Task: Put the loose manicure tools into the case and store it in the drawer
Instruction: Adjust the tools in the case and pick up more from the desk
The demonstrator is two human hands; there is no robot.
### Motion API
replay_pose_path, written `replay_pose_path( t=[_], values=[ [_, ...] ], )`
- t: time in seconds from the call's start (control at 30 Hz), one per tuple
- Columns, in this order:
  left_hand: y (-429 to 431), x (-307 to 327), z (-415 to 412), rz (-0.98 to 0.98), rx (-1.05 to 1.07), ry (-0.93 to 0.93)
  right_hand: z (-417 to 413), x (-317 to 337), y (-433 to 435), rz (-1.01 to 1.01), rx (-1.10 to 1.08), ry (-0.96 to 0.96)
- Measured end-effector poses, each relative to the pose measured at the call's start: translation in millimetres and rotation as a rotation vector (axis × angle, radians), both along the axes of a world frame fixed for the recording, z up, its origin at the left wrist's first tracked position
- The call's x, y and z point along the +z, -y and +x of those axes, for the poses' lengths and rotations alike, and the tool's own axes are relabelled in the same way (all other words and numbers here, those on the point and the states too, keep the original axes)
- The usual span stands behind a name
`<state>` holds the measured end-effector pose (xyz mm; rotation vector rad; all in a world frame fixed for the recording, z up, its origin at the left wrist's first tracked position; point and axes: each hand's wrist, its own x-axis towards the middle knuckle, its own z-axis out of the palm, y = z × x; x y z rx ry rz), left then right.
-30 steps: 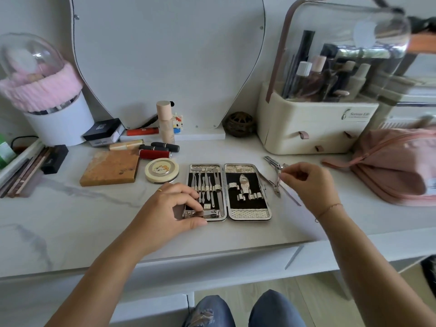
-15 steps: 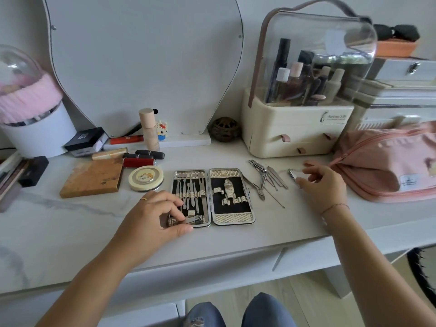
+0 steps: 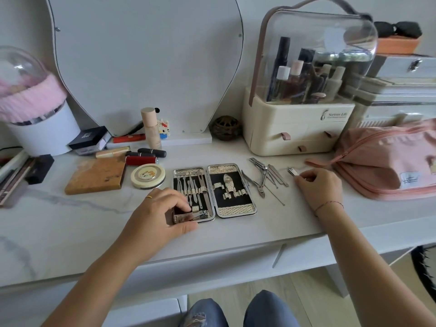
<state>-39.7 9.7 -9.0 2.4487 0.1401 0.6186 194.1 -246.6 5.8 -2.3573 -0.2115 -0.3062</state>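
The manicure case point(image 3: 236, 210) lies open flat on the marble desktop, metal rimmed with black lining. Its left half holds several slim tools; its right half shows mostly bare holders. My left hand point(image 3: 160, 215) rests on the case's lower left corner, fingers pressing a nail clipper point(image 3: 200, 216) there. Several loose tools point(image 3: 265, 177), nippers and thin probes, lie just right of the case. My right hand point(image 3: 318, 187) sits further right, fingertips pinched on a small nail clipper point(image 3: 292, 172) lying on the desk. A drawer front point(image 3: 212, 260) runs below the desk edge.
A cream cosmetics organiser point(image 3: 295, 131) with a clear dome stands behind the loose tools. A pink pouch point(image 3: 389, 161) lies at the right. Lipsticks point(image 3: 141, 159), a round compact point(image 3: 148, 176) and a brown palette point(image 3: 96, 175) sit left of the case. A mirror point(image 3: 146, 60) stands behind.
My right hand has moved right, away from the pile of loose tools, and now pinches the small clipper near the pouch. My left hand stays on the case corner. The camera view shifted right.
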Motion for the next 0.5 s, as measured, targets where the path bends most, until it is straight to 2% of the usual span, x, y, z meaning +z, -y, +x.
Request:
replay_pose_path(
  t=[0.1,0.23,0.37,0.5],
  values=[
    [2.1,4.2,-0.4,-0.055,0.028,0.017,-23.2,9.6,-7.6,0.153,0.123,0.021],
    [6.5,14.5,3.3,-0.152,0.052,0.023,-70.2,29.5,-42.5,0.275,0.396,-0.045],
    [7.8,36.3,9.4,-0.227,0.003,0.066,-111.6,42.9,-89.9,0.391,0.728,-0.308],
    [4.8,44.8,7.2,-0.286,-0.014,0.045,-121.1,34.2,-117.4,0.368,0.830,-0.481]
  ],
)
